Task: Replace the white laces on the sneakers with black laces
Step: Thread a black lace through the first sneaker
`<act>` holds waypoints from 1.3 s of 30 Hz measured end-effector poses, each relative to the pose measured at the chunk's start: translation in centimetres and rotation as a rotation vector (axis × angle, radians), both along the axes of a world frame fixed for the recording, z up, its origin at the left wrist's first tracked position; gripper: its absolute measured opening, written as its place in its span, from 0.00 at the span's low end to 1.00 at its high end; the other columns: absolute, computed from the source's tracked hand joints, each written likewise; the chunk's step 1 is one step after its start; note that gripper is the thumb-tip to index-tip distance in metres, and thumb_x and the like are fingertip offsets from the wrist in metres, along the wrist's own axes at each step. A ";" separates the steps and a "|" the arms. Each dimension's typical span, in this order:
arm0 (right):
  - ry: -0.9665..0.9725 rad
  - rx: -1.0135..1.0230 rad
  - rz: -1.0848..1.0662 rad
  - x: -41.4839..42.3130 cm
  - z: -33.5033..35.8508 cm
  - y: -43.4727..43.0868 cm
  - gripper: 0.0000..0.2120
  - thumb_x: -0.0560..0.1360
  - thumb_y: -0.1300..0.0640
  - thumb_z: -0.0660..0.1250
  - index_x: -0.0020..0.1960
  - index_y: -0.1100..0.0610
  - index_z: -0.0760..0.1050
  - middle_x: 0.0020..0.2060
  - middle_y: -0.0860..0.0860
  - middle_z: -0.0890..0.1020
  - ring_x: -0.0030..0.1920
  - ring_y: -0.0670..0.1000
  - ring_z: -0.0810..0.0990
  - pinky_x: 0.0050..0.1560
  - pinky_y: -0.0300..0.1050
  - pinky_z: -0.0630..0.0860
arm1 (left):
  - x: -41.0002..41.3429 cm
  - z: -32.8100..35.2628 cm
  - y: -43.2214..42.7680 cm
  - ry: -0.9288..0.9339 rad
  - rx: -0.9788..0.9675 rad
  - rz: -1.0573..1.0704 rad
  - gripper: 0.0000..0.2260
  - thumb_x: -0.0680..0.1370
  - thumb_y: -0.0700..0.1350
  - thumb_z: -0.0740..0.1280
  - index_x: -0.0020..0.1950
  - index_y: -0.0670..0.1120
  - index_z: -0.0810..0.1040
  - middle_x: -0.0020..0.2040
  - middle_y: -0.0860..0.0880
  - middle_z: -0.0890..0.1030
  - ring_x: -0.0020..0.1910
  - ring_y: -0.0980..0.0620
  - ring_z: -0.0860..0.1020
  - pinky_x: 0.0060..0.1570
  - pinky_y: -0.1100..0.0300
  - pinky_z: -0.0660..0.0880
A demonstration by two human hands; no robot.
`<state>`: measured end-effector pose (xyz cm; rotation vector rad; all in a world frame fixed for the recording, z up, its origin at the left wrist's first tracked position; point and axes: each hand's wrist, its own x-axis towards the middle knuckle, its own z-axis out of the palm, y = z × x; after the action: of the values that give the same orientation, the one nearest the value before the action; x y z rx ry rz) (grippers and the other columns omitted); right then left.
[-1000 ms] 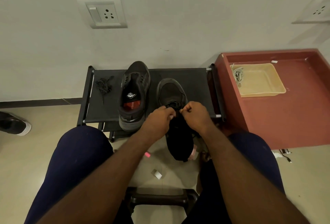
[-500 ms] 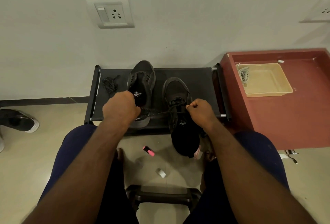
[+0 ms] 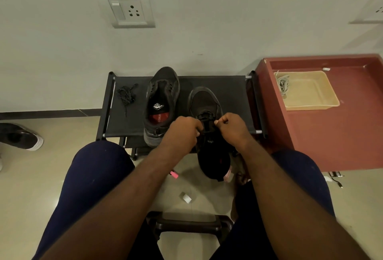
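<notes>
1. Near sneaker (image 3: 204,102), black, rests its toe on the rack (image 3: 232,93) top. Its heel juts past the rack's front edge, toward the person.
2. Far sneaker (image 3: 161,102), also black, lies on the rack top just beside it, nearer the rack's left end, with its insole showing.
3. Left hand (image 3: 182,133) and right hand (image 3: 234,129) sit close together over the near sneaker's eyelets at the rack's front edge. Both have curled fingers, and each pinches the black lace (image 3: 207,117) threaded there.
4. Spare lace (image 3: 125,96), black, lies bunched at the rack's left end.
5. White laces (image 3: 283,83) lie in 1 corner of a tan tray (image 3: 323,102) on the red table (image 3: 342,135) just beside the rack's right end.
6. Pink marker (image 3: 174,174) lies on the floor in front of the rack.
</notes>
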<state>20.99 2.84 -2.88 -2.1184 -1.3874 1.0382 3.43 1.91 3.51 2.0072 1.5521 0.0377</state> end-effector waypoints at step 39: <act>0.219 -0.081 -0.123 -0.7 2.0 0.0 0.06 0.80 0.59 0.68 0.45 0.61 0.77 0.34 0.52 0.80 0.32 0.45 0.75 0.32 0.37 0.70 | 0.7 -2.3 -0.5 -0.349 -0.199 0.398 0.17 0.82 0.42 0.64 0.70 0.42 0.72 0.53 0.43 0.81 0.38 0.48 0.82 0.32 0.59 0.80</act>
<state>20.33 2.84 -0.89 -2.0458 -1.1150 1.2521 4.16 1.38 1.25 1.4265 1.6247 0.3568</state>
